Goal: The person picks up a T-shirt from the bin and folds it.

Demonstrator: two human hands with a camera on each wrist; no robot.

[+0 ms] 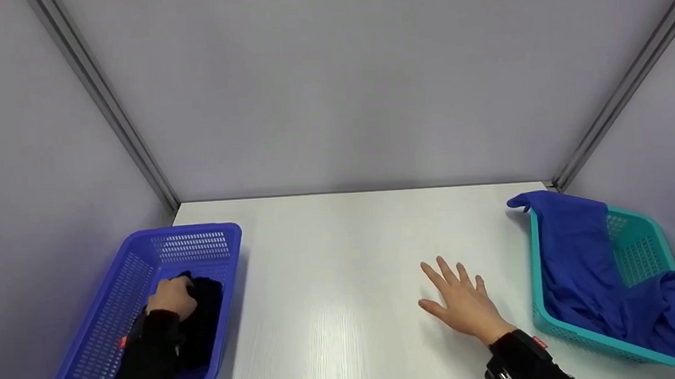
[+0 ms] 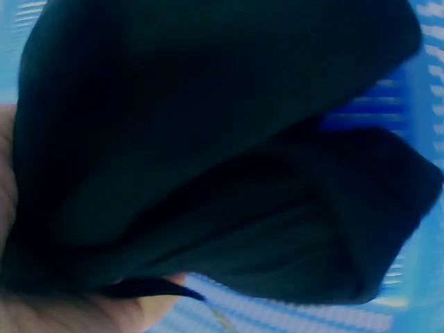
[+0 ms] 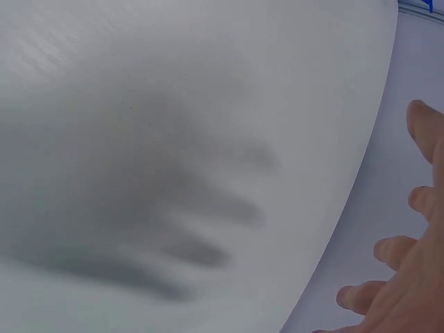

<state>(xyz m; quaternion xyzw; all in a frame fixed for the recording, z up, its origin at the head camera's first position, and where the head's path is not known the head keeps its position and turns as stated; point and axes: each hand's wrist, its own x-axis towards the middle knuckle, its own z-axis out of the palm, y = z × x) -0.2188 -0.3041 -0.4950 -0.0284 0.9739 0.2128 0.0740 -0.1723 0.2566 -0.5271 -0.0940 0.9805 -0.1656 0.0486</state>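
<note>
- nearest, the right hand (image 1: 465,306) lies flat on the white tabletop (image 1: 343,283), fingers spread, holding nothing.
- at the left edge, the left hand (image 1: 172,297) grips a black cloth (image 1: 202,324) inside the blue basket (image 1: 103,327).
- along the right edge, a teal basket (image 1: 640,247) holds a blue garment (image 1: 582,256).

The person's left hand (image 1: 171,297) reached into the blue perforated plastic basket (image 1: 105,321), its fingers buried in the black crumpled cloth (image 1: 202,324), so their grip could not be made out. In the left wrist view that cloth (image 2: 208,159) was blurred and filled most of the frame. The picture's edge cut off the right hand (image 3: 409,277), leaving only fingertips. The teal plastic basket (image 1: 639,241) lay largely hidden under the blue draped garment (image 1: 582,268).
</note>
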